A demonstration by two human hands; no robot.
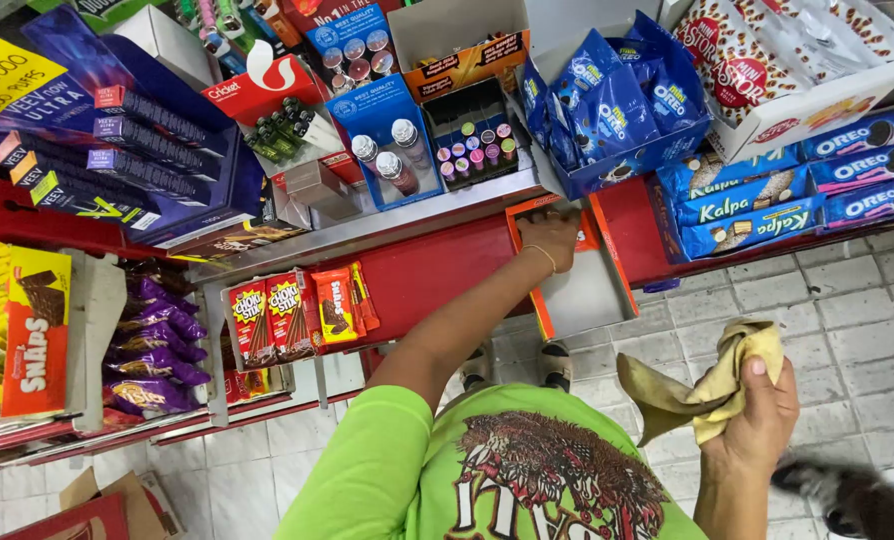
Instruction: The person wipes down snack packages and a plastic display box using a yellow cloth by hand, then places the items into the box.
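Note:
My left hand [552, 238] reaches forward to the far end of an empty orange-rimmed cardboard tray [589, 292]. Its fingers curl over the tray's back edge, just under the shelf lip. The tray sticks out from the red shelf front [437, 270], tilted down towards me. My right hand [759, 408] is held low at my right side, closed around a crumpled yellow cloth [702, 388] that hangs out to the left of the fist. A thin bracelet sits on my left wrist. My green printed shirt fills the bottom of the view.
Blue biscuit packets in a box [617, 110] and stacked blue packs [742, 205] sit right of the tray. Chocolate stick boxes [272, 318], purple packets [152, 345] and lighter displays [392, 150] are to the left. White floor tiles [847, 300] lie below, with a dark blurred object [842, 492].

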